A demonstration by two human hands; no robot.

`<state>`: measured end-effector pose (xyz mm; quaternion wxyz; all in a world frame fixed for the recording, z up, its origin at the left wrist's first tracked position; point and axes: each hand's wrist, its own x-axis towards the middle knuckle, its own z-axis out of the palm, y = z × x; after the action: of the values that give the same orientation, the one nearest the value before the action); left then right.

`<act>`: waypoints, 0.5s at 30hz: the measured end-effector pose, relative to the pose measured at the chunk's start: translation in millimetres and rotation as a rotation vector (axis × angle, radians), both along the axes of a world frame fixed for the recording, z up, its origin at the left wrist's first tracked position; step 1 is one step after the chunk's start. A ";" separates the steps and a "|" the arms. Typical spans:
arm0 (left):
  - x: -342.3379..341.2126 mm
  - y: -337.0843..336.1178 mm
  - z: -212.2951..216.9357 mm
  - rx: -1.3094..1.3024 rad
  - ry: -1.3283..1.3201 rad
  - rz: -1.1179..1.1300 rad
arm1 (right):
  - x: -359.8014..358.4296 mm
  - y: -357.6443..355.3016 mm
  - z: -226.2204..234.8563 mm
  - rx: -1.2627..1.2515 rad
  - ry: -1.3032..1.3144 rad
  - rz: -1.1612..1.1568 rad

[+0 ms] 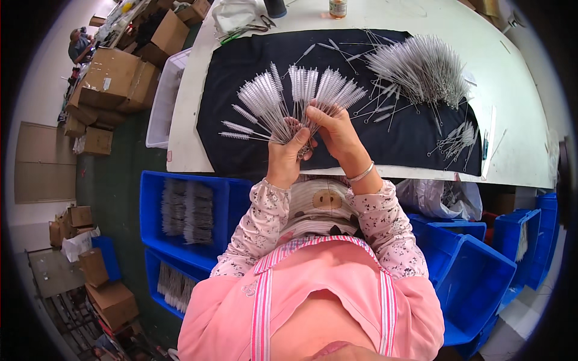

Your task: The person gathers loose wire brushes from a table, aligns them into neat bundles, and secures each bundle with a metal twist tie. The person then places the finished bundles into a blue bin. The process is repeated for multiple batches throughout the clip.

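Both my hands hold a fanned-out bunch of thin wire brushes (263, 94) with white bristles, above a dark cloth (226, 75) on the table. My left hand (285, 159) is closed round the wire stems, the bristle ends spreading up and to the left. Pressed against the right part of the fan, my right hand (338, 133) has its thumb across the stems and its fingers partly hidden behind them. At the far right of the cloth lies a big heap of the same brushes (421, 69), with a smaller pile (459, 139) nearer to me.
Blue bins (180, 174) with bundled brushes stand below the table's left edge, and more blue bins (475, 283) at the right. Scissors (247, 30), a white cloth (233, 13) and a small bottle (338, 8) lie at the back. Cardboard boxes (108, 72) and another person (78, 45) are far left.
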<state>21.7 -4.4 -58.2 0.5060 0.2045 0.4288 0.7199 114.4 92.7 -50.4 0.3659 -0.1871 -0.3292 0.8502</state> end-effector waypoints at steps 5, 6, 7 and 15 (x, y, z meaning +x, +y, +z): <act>2.3 -0.2 -1.0 -0.005 0.013 0.035 | 5.4 4.9 -5.6 -0.026 0.024 0.074; 3.4 0.3 -1.0 -0.004 0.016 0.035 | 7.9 5.6 -4.9 -0.024 0.037 0.124; 4.3 0.8 -1.3 -0.003 0.019 0.035 | 7.3 5.7 -4.1 -0.026 0.032 0.116; 5.0 1.1 -5.3 -0.068 0.095 -0.009 | 5.3 1.0 2.3 -0.052 -0.053 0.033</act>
<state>26.7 -3.2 -63.4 0.4950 0.2234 0.4756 0.6920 119.7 93.6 -48.1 0.3379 -0.2135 -0.3196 0.8591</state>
